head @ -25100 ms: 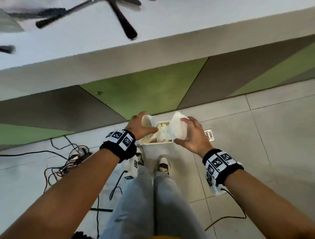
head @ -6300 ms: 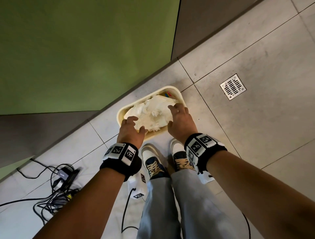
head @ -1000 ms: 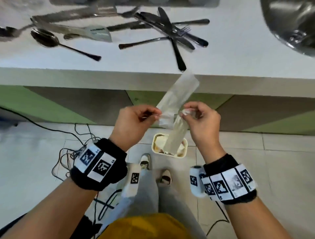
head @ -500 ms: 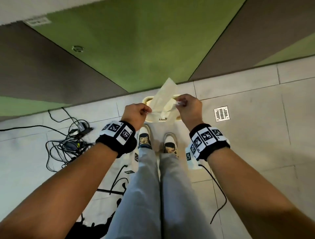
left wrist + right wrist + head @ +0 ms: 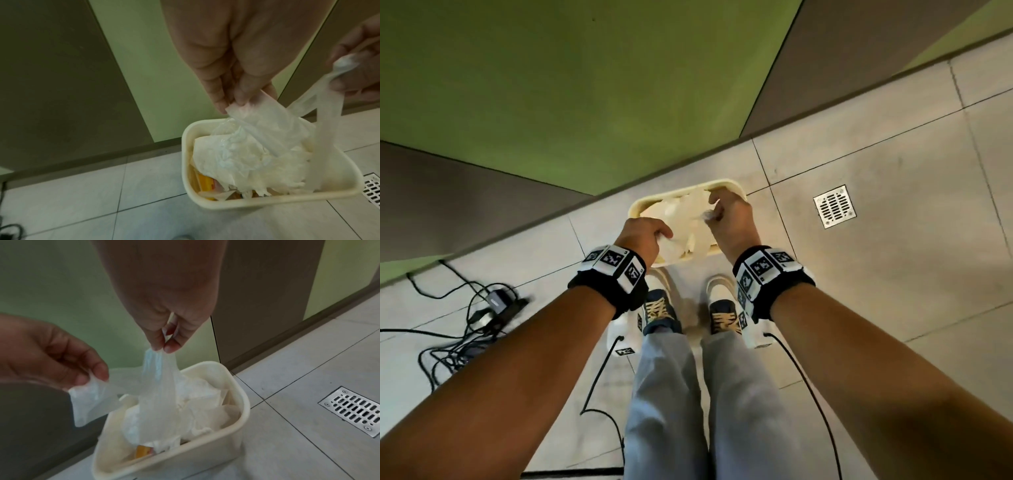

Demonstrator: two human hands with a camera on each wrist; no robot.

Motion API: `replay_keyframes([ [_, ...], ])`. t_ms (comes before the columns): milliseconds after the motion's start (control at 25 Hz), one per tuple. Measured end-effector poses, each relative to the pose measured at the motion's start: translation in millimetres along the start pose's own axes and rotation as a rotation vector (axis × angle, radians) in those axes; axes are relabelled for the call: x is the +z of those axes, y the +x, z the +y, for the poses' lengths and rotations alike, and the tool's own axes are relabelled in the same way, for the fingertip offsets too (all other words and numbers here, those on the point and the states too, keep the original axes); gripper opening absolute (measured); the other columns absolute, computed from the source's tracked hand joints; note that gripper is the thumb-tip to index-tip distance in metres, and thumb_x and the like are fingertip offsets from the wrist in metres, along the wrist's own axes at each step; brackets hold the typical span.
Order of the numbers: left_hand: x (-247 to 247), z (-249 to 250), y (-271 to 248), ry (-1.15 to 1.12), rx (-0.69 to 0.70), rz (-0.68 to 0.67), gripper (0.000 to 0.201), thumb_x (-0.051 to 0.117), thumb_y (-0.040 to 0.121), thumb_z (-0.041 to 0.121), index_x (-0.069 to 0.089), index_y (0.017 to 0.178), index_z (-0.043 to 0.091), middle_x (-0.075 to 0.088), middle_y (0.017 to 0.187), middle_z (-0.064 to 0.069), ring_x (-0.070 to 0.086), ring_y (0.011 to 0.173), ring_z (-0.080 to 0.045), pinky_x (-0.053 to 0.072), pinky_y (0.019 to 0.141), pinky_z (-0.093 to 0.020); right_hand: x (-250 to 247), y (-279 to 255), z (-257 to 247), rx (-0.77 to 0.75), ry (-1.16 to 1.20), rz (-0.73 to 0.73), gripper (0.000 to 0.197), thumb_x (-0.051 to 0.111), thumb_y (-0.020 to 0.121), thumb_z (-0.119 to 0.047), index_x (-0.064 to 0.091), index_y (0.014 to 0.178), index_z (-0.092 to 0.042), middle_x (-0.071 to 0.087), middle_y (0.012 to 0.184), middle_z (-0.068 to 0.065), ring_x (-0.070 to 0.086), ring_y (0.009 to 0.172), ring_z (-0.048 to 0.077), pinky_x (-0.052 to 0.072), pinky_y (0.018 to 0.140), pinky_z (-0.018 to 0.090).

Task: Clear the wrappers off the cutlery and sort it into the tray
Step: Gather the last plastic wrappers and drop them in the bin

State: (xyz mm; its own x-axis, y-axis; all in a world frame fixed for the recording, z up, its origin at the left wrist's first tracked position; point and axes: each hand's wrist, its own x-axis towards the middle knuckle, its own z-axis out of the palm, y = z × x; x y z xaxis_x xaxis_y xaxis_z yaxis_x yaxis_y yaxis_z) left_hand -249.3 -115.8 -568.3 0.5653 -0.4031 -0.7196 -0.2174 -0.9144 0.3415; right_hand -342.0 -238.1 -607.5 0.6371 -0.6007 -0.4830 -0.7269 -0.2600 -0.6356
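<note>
Lowered from worktop height, the wrapper point(image 5: 158, 395) now hangs just over the bin point(image 5: 236, 426) on the floor, pinched by both my left hand point(image 5: 642, 236) and right hand point(image 5: 729, 219); dropping it finishes this piece.

I see a thin, see-through plastic wrapper point(image 5: 156, 395), soft and a bit shiny, that crinkles where my fingers pinch it. The bin point(image 5: 236, 421) under it looks like smooth cream plastic with a dull shine on its rim. Inside it sits a pile of white crumpled wrappers point(image 5: 236, 162), some glossy like film, some flat like paper. The floor tiles point(image 5: 893, 274) look like hard, smooth grey stone, matt with faint marks. The drain cover point(image 5: 353, 410) is shiny metal with slots. The wall panels point(image 5: 551, 85) look smooth and matt, green and brown. My wrist bands point(image 5: 616, 277) look like black cloth.
</note>
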Motion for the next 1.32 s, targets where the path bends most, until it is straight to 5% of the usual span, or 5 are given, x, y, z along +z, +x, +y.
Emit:
replay_keyframes([
  [320, 48, -13, 86, 0.422, 0.044, -0.265, 0.052, 0.056, 0.088, 0.006, 0.045, 0.137, 0.020, 0.038, 0.148, -0.002, 0.037, 0.136, -0.023, 0.032, 0.113, -0.030, 30, 36, 32, -0.176, -0.205, -0.179, 0.030, 0.048, 0.084, 0.004, 0.070, 0.101, -0.007, 0.062, 0.112, 0.011, 0.056, 0.108, 0.025, 0.031, 0.088, 0.017],
  [680, 73, -34, 100, 0.706, 0.012, -0.273, 0.054, 0.057, 0.087, 0.037, 0.040, 0.137, 0.023, 0.018, 0.144, -0.006, 0.027, 0.130, -0.031, 0.041, 0.104, -0.041, 60, 51, 78, 0.108, -0.535, -0.627, 0.037, 0.031, 0.098, -0.015, 0.050, 0.129, -0.006, 0.052, 0.136, 0.013, 0.047, 0.128, 0.030, 0.039, 0.107, 0.042],
  [840, 80, -25, 95, 0.723, -0.019, -0.294, 0.051, 0.051, 0.088, 0.038, 0.041, 0.137, 0.028, 0.026, 0.136, -0.008, 0.031, 0.127, -0.030, 0.041, 0.099, -0.042, 55, 45, 79, -0.014, -0.777, -0.615, 0.042, 0.030, 0.098, -0.019, 0.042, 0.136, -0.005, 0.043, 0.143, 0.015, 0.039, 0.134, 0.032, 0.032, 0.110, 0.042],
  [1160, 49, -8, 52, 0.633, -0.046, -0.175, 0.062, 0.055, 0.085, 0.036, 0.030, 0.142, 0.032, 0.039, 0.139, -0.004, 0.043, 0.125, -0.028, 0.034, 0.103, -0.040, 25, 11, 54, -0.123, -0.583, -0.385, 0.031, 0.037, 0.090, -0.003, 0.059, 0.110, 0.005, 0.051, 0.121, 0.018, 0.054, 0.110, 0.033, 0.049, 0.089, 0.040],
  [1320, 27, 5, 29, 0.512, -0.058, -0.100, 0.062, 0.057, 0.083, 0.033, 0.033, 0.140, 0.031, 0.040, 0.142, -0.002, 0.043, 0.126, -0.026, 0.032, 0.104, -0.041, 11, 4, 48, -0.167, -0.520, -0.341, 0.030, 0.042, 0.089, -0.007, 0.056, 0.114, -0.002, 0.050, 0.124, 0.014, 0.050, 0.115, 0.030, 0.045, 0.099, 0.043],
])
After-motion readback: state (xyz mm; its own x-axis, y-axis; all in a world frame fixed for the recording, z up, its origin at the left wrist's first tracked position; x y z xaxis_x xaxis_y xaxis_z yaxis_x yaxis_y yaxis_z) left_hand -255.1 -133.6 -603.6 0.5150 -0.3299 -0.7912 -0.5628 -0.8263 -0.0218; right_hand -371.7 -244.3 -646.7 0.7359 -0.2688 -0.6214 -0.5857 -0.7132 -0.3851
